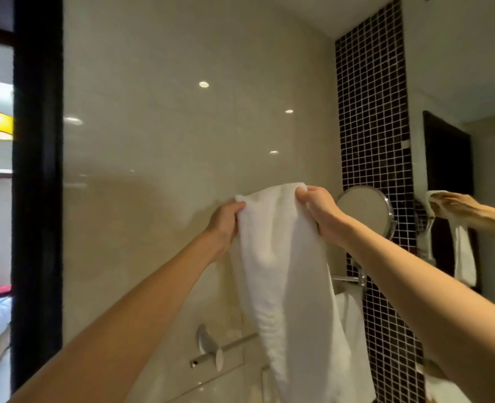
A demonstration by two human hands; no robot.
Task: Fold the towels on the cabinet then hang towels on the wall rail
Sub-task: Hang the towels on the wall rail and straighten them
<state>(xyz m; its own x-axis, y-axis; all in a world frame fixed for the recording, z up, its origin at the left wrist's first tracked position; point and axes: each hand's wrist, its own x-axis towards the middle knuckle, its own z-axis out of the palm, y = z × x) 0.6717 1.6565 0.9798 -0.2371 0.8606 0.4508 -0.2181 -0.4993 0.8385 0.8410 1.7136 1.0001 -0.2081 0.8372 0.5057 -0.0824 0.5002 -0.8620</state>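
Both arms raised, left hand (224, 223) gripping, right hand (317, 210) gripping

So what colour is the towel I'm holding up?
Plain white, no pattern; the towel shows best in the head view.

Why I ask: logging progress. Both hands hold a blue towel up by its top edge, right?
No: the head view shows the towel is white, not blue. The left hand and right hand do hold it up by its top edge.
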